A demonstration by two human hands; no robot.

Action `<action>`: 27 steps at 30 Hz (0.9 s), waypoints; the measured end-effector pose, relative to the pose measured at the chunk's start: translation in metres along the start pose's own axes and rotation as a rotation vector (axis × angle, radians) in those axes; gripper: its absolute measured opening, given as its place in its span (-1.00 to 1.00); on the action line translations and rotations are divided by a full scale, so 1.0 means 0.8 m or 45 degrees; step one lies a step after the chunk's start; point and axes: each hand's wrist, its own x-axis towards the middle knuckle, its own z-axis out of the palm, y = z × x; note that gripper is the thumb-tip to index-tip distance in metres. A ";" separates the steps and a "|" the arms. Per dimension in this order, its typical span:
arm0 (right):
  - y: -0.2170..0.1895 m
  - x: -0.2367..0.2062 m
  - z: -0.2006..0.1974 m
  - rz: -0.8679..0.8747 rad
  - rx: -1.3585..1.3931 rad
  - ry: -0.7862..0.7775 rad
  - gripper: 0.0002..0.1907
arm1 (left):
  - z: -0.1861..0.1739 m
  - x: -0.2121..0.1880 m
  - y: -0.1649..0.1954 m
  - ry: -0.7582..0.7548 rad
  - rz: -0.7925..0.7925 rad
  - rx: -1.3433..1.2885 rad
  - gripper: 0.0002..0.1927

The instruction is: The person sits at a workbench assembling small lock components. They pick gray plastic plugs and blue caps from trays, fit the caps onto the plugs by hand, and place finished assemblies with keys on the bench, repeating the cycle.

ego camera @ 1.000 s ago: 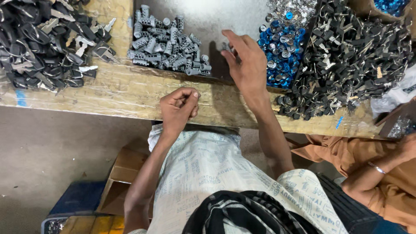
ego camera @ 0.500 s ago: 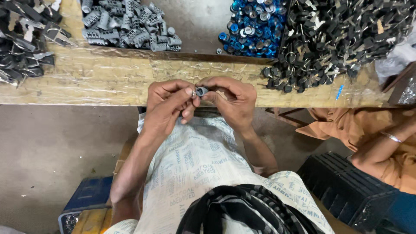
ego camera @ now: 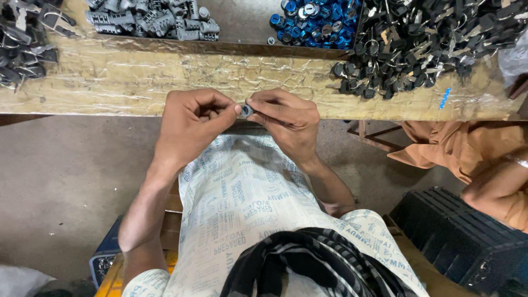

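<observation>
Two-hand fitting of a small round part at the near edge of the workbench.

Left hand: curled almost closed, thumb and forefinger pinched on the left side of the part. Anything else inside the curled fingers: cannot tell.

Right hand: likewise closed to a pinch, fingertips on the right side of the part, remaining fingers folded under.

Location of the part: between the two pinches, just off the bench edge, above the lap. Dark ring with a paler centre; finer detail too small to tell.

Supplies on the bench, all well apart from the hands:
- grey ribbed cylinders, far left of centre;
- blue round caps, far centre;
- dark keys and rings, right;
- dark flat pieces, far left.

Recommended practice, as a judgement from the grip shown:
- Hold both pinches close to the rim, faces square to each other.
- Press evenly, without tilt; a skewed part likely to jam or spring out.
- Keep wrists low near the bench edge for support.
- Work over the lap, so that a dropped piece lands on cloth rather than on the floor.

Another person's arm at right, clear of the work.
</observation>
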 end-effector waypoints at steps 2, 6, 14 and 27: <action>-0.002 -0.001 -0.001 -0.035 -0.046 -0.018 -0.67 | 0.002 -0.001 0.002 0.024 0.007 0.076 -0.91; -0.006 0.001 -0.003 -0.002 -0.039 -0.039 -0.69 | 0.013 -0.004 0.003 0.145 0.183 0.335 -0.91; 0.000 0.007 -0.005 0.095 -0.100 -0.070 -0.72 | 0.032 -0.004 -0.026 0.350 0.373 0.403 -0.90; 0.001 0.004 0.030 -0.061 -0.187 0.138 -0.71 | 0.013 0.005 -0.033 0.267 0.141 -0.105 -0.89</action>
